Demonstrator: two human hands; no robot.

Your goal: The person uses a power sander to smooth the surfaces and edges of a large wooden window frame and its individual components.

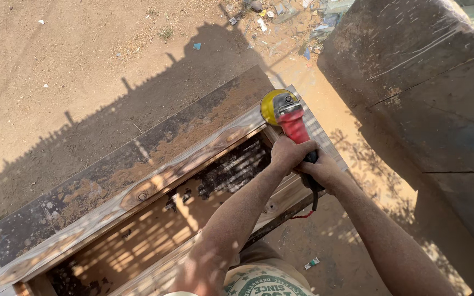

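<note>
A red angle grinder with a yellow disc rests its head on the far corner of a wooden frame. My left hand is wrapped around the grinder's red body. Just behind it, my right hand grips the black rear handle, where a dark cord hangs down. The frame is a long, pale, open rectangle of timber that runs from lower left to upper right, dusted with sawdust.
A dark metal bench covered in sawdust carries the frame. A large scratched grey slab stands at the right. Bare dirt with scattered litter lies beyond, and a small tube lies on the ground near my legs.
</note>
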